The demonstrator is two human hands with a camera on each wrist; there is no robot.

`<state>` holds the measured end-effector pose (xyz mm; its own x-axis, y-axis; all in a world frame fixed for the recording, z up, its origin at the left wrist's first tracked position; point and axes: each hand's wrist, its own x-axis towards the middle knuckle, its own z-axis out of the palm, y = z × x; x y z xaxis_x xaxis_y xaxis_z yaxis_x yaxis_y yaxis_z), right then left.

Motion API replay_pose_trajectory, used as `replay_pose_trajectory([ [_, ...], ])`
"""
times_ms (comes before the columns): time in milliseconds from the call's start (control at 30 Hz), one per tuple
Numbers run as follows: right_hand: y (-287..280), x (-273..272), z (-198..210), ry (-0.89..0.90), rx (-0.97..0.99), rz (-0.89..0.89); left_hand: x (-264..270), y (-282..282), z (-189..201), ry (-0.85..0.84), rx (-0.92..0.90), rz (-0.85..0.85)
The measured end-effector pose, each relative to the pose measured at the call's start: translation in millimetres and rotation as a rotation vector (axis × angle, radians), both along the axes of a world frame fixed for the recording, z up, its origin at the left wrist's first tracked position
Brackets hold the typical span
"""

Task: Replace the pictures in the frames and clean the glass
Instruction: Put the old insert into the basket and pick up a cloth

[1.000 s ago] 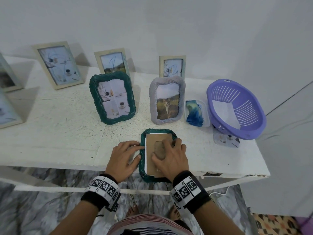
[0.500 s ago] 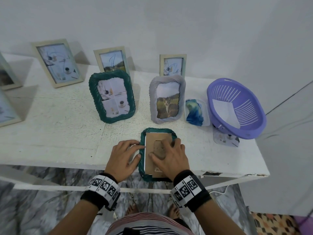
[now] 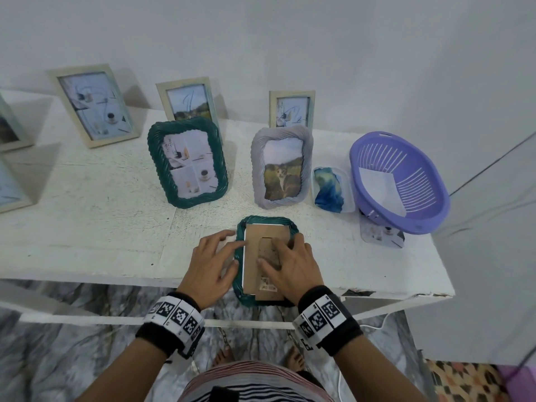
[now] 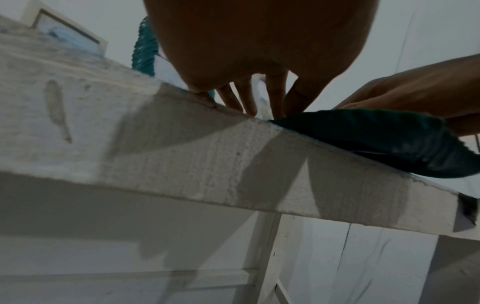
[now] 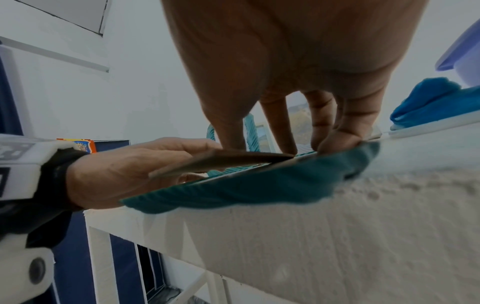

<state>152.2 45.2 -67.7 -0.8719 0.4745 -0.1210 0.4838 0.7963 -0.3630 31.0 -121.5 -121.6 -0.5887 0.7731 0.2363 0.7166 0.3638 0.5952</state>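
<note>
Dark green rope-patterned picture frame [image 3: 266, 221]: lies face down at the white table's front edge, near end overhanging. Brown cardboard backing board [image 3: 266, 232]: seated in the frame's back, folding stand flap slightly raised. Crumpled blue cleaning cloth [image 3: 329, 187]: in a clear tray, well behind to the right.

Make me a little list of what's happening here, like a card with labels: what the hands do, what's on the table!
frame being worked on: green frame, face down at the table edge
backing: brown cardboard showing
left hand: fingers rest on the frame's left rim
right hand: presses the cardboard
standing frames: another green one, a grey one with a cat picture
basket: purple, at the right
cloth: blue, in a clear tray
</note>
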Motion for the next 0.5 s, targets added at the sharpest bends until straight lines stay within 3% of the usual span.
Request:
replay_pose_trajectory([
  [133,8,6,0,0.058,0.002,0.086,10,10,8,0.086,-0.052,-0.099],
  [500,21,69,-15,0.332,0.027,0.153,18,17,12,0.163,-0.186,-0.083],
])
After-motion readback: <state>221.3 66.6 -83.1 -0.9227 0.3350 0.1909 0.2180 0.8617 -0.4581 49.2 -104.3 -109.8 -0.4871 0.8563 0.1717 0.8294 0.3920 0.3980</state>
